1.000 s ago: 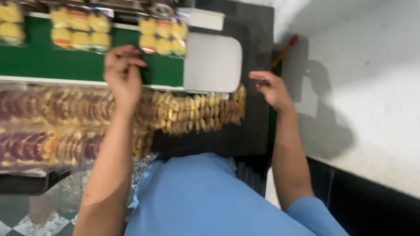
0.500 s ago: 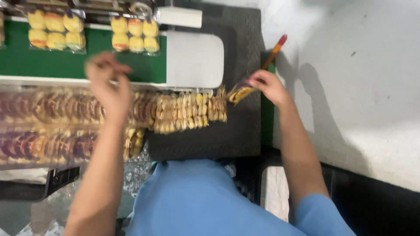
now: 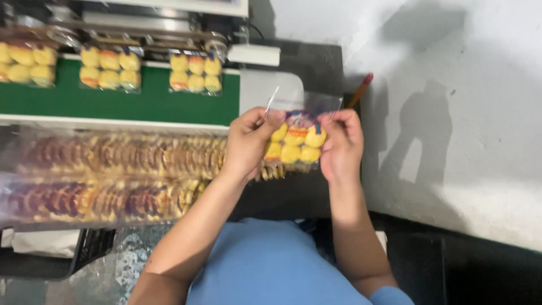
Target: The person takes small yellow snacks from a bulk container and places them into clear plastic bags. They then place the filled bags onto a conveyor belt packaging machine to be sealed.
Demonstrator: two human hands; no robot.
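Left hand [image 3: 248, 144]: closed on the left edge of a clear bag of yellow snacks [image 3: 296, 144], thumb on the front face, fingers curled behind; sits at 9 o'clock of the bag
Right hand [image 3: 341, 144]: closed on the bag's right edge, pinching near the upper corner; sits at 3 o'clock of the bag
Bag position: held up in the air between both hands, above the dark work surface [image 3: 316, 68], just off the right end of the green conveyor belt [image 3: 141, 104]; open mouth points to 12 o'clock
Bag contents: round yellow pieces in about two rows, a red-and-blue printed patch above them; exact count cannot be told
Top film: loose, wrinkled and see-through above the pieces; appears unsealed, though blur leaves that uncertain
Handling judgement: keep both pinches level and pull the film flat so the pieces settle to 6 o'clock and stay clear of the mouth; a tilted hold would likely let pieces slide to one corner
Belt load: three like packs [image 3: 196, 73] lie flat in a row on the belt, each holding yellow pieces, well apart from the held bag, at about 10 o'clock of it
Tray area: long rows of stacked filled bags [image 3: 113, 161] under clear film, near the left forearm, at 8 o'clock of the bag
Other: a red-tipped stick [image 3: 360, 90] leans at 1 o'clock
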